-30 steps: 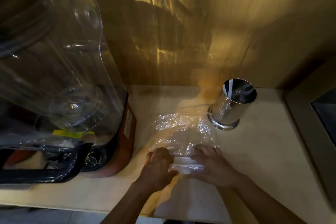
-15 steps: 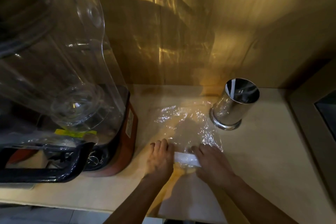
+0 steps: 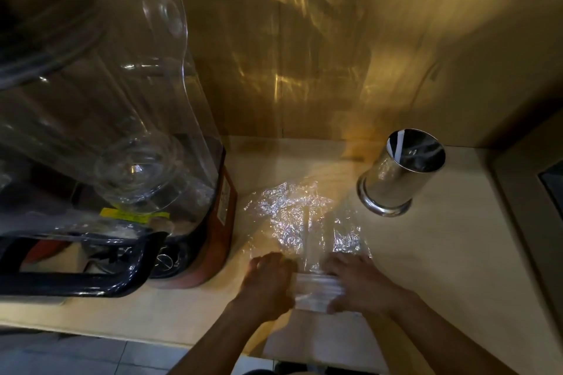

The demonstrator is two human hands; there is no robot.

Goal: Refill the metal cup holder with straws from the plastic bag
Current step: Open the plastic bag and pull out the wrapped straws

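- While both hands work at the near end of the crinkled clear plastic bag (image 3: pixel 292 216), the left hand (image 3: pixel 268 283) is curled shut on the bag's left edge and the right hand (image 3: pixel 359 283) presses its fingers closed on the right edge, with a pale bundle of white straws (image 3: pixel 316 291) pinched between them.
- Landmark: the shiny cylindrical metal cup holder (image 3: pixel 399 173) stands upright with its mouth open; it appears nearly empty, one thin white straw (image 3: pixel 397 146) leaning inside its rim.
- The bag lies flat, near the holder on its left and toward the person; the straw bundle sits at the bag's end farthest from the holder. How many straws it holds cannot be told through the blur.
- Judged step: opening or freeing the bag's mouth, before any transfer to the holder.
- Risk 1: the film is thin and slippery, so a sharp pull could tear it or spill straws over the counter edge, which lies just behind the hands.
- Risk 2: the holder looks tall for its narrow base; a bundle pushed in at an angle could tip it.
- Risk 3: a large clear blender jar on a red base (image 3: pixel 122 131) stands well to the holder's left, close beside the left forearm's path; a wide elbow swing could knock it.
- Surface: a pale beige countertop (image 3: pixel 441 253), smooth and matt, carries the holder, bag and blender.
- Room: a warm-lit wood-toned wall panel (image 3: pixel 335 55) rises behind the holder; a dark recessed frame (image 3: pixel 548 192) borders the counter to the holder's right. Lighting is dim and yellow.
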